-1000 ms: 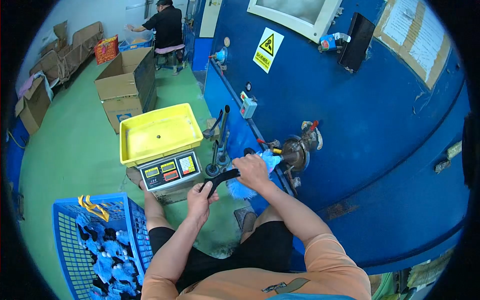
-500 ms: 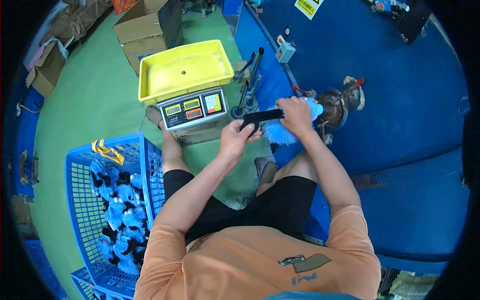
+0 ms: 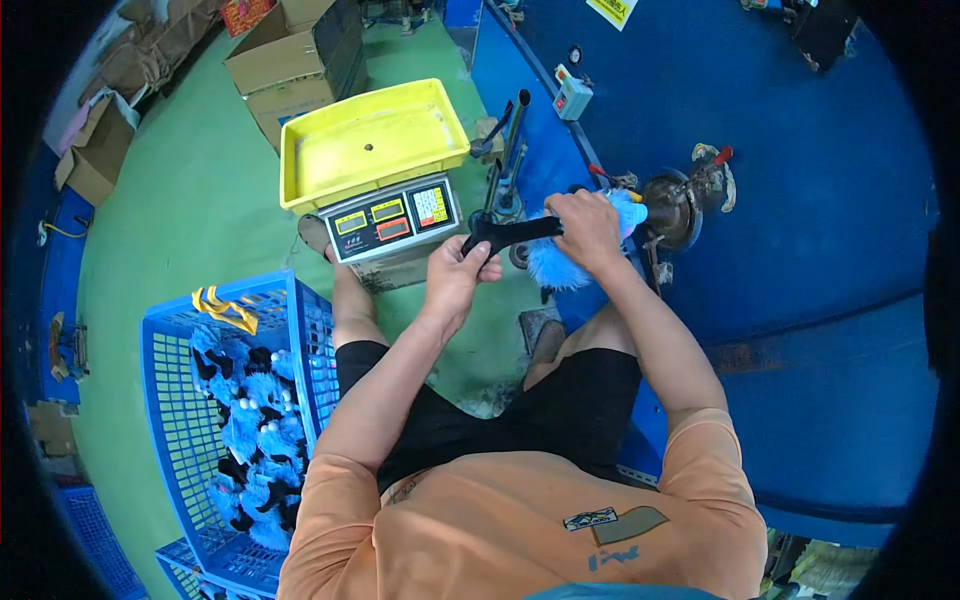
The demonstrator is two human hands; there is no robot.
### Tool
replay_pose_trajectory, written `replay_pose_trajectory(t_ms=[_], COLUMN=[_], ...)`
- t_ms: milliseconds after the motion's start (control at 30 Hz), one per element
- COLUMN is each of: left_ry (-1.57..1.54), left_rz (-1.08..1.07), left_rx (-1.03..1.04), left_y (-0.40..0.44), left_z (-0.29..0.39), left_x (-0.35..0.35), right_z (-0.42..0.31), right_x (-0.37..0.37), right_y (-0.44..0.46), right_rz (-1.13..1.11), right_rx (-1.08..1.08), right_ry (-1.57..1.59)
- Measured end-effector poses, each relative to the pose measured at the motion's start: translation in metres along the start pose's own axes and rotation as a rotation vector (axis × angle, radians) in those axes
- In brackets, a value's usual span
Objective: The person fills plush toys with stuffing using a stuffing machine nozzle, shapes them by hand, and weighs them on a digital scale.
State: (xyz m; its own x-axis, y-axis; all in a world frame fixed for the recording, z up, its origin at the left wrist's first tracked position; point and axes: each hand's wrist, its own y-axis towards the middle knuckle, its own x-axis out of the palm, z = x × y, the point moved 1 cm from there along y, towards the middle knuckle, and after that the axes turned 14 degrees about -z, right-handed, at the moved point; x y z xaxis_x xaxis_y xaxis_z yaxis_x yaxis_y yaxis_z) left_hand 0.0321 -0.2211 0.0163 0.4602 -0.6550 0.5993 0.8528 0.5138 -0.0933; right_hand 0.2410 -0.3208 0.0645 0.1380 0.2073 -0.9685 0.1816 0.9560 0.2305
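A blue furry plush toy (image 3: pixel 553 268) is at the metal nozzle fitting (image 3: pixel 672 213) on the blue machine's side. My right hand (image 3: pixel 588 230) is closed over the top of the toy, close to the fitting. From the toy a long black fabric limb (image 3: pixel 525 232) stretches leftward. Its far end is pinched between the thumb and fingers of my left hand (image 3: pixel 455 280). Whether the toy sits on the nozzle cannot be made out behind my right hand.
A blue plastic basket (image 3: pixel 160 400) of similar blue and black plush toys stands at the left. Ahead, a yellow tray (image 3: pixel 370 140) rests on a digital scale (image 3: pixel 390 222). Metal tubes (image 3: pixel 516 130) stand beside the blue machine (image 3: pixel 820 230). Cardboard boxes (image 3: pixel 285 85) are farther back.
My left hand has shifted slightly left and down with the limb's end, which looks drawn out a little more. My right hand stays on the toy. The view has shifted slightly.
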Motion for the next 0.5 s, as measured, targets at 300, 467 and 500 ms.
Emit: replay_pose_trajectory(t_ms=[300, 467, 500], left_ry=[0.143, 0.157, 0.129], left_rz=[0.015, 0.039, 0.055], left_rx=[0.058, 0.091, 0.096], left_y=[0.000, -0.002, -0.002], left_z=[0.004, 0.008, 0.009], left_x=[-0.007, -0.005, -0.004], right_z=[-0.012, -0.025, -0.028], right_x=[-0.025, -0.028, -0.028], right_y=[-0.009, -0.017, -0.015], right_rz=[0.075, 0.230, 0.280], right_rx=[-0.114, -0.137, -0.129], right_ry=[0.179, 0.381, 0.424])
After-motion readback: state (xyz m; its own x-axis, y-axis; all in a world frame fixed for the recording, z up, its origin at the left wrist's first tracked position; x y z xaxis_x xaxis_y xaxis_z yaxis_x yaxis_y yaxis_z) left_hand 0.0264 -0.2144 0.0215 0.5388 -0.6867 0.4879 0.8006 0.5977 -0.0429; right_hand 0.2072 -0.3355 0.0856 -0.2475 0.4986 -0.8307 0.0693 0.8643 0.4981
